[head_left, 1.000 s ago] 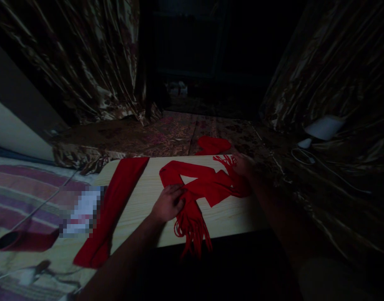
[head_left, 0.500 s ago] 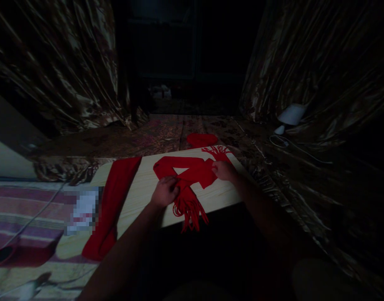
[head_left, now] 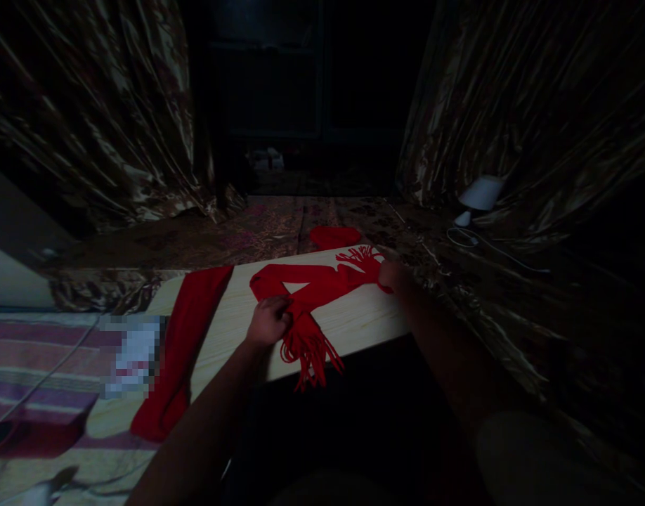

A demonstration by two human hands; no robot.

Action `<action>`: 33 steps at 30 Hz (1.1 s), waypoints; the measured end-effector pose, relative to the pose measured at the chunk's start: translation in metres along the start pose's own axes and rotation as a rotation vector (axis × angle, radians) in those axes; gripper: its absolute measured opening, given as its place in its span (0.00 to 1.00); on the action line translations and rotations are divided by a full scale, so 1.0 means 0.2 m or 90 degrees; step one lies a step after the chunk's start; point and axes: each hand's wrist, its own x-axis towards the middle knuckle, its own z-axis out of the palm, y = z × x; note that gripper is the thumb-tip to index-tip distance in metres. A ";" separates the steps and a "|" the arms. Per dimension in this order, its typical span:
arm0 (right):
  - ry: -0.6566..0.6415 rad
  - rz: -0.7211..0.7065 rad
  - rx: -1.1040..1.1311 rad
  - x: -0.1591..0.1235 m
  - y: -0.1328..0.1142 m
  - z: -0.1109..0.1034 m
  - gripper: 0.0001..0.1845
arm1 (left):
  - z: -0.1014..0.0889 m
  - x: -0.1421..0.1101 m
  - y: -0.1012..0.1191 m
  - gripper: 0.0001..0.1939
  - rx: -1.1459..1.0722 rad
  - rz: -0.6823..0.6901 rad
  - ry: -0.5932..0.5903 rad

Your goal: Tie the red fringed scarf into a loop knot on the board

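A red scarf (head_left: 327,292) with fringed ends lies looped and crossed over itself on a light wood-patterned board (head_left: 222,337). My right hand (head_left: 396,274) is closed on the scarf near its far fringe, at the board's right edge. At the crossing, my left hand (head_left: 270,322) has its fingers bent onto the scarf's left side, holding it; the fingertips are partly hard to see in the dim light. The near fringe hangs over the board's front edge beside my left hand.
A long folded red cloth (head_left: 188,351) lies across the board's left part. Another red item (head_left: 334,237) sits behind the board. A small white lamp (head_left: 480,193) with a cord stands at right. Patterned curtains (head_left: 116,105) hang at both sides; a striped cloth (head_left: 32,351) spreads at left.
My right hand has moved right, drawing the scarf's far end out, so a folded bunch there has straightened. My left hand stays at the crossing. The view has shifted slightly.
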 end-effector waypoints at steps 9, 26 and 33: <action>0.082 -0.186 0.039 -0.25 -0.26 0.19 0.28 | -0.02 -0.01 0.01 0.18 -0.016 -0.137 0.040; 0.053 -0.132 -0.016 -0.35 -0.41 0.45 0.31 | -0.08 -0.13 -0.04 0.27 0.057 -0.005 -0.083; 0.084 -0.142 -0.034 -0.34 -0.39 0.48 0.29 | -0.12 -0.15 -0.06 0.25 0.021 -0.177 0.083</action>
